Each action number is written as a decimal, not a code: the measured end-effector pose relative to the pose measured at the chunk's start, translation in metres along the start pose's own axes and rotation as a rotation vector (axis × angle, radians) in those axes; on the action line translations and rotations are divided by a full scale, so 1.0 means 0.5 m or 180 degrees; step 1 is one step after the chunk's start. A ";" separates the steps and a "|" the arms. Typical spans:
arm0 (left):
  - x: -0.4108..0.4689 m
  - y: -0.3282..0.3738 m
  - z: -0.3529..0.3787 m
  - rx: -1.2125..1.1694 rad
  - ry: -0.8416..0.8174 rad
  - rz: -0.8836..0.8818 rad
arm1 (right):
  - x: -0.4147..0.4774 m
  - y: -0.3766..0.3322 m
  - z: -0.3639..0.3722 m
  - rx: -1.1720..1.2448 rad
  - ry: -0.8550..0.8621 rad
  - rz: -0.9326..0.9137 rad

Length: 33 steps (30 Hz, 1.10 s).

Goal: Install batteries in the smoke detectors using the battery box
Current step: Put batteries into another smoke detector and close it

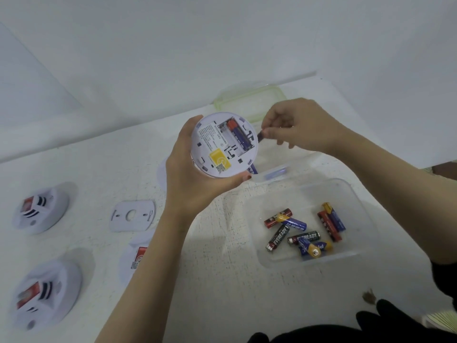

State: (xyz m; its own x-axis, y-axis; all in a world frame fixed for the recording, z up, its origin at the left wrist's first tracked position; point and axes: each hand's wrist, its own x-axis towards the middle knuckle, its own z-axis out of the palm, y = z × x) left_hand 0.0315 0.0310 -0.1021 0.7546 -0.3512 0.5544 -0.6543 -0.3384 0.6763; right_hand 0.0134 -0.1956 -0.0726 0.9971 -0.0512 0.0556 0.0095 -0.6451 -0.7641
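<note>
Over rough white table (222, 280), left hand (188, 179) grips round plastic detector (223, 144), right hand (299, 125) pinches dark battery (260, 137).

This is looking like a plain indoor worktable set up for small assembly jobs (home or office, I cannot tell): a white, rough-textured tabletop (222, 293) is running under the left hand (190, 184) and meeting bare white walls (222, 33) beyond the right hand (301, 122). Left of the left hand, white smoke detectors (40, 209) and a mounting plate (133, 215) are lying spread out. Below the right hand a clear box (309, 201) of loose batteries (304, 237) is sitting open, its green-edged lid (249, 100) lying just beyond that hand.
</note>
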 end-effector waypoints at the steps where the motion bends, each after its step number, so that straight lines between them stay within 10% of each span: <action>1: -0.002 0.000 -0.002 0.0006 0.0017 0.0012 | -0.007 -0.007 0.001 0.0224 0.0194 -0.0082; 8: -0.019 0.009 -0.023 0.0012 0.0030 0.0032 | -0.083 -0.091 0.030 0.0912 0.1627 -0.1036; 17: -0.046 0.025 -0.090 -0.0073 0.0028 0.0064 | -0.125 -0.123 0.125 -0.0878 0.1546 -0.2787; 24: -0.077 0.027 -0.177 -0.0212 0.0014 -0.0059 | -0.133 -0.195 0.185 -0.0170 0.1272 -0.2216; 29: -0.097 0.021 -0.252 -0.0180 -0.0063 -0.0017 | -0.142 -0.255 0.217 0.2087 -0.0560 -0.1030; 33: -0.123 0.015 -0.307 -0.0211 -0.0156 -0.0096 | -0.151 -0.304 0.247 0.2492 -0.0758 -0.0767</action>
State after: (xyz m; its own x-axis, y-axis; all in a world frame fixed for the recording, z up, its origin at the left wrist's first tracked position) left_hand -0.0122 0.1841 -0.0564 0.7694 -0.3846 0.5100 -0.6254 -0.2915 0.7238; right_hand -0.0540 0.0008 -0.0400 0.9496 0.2380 0.2042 0.1852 0.0999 -0.9776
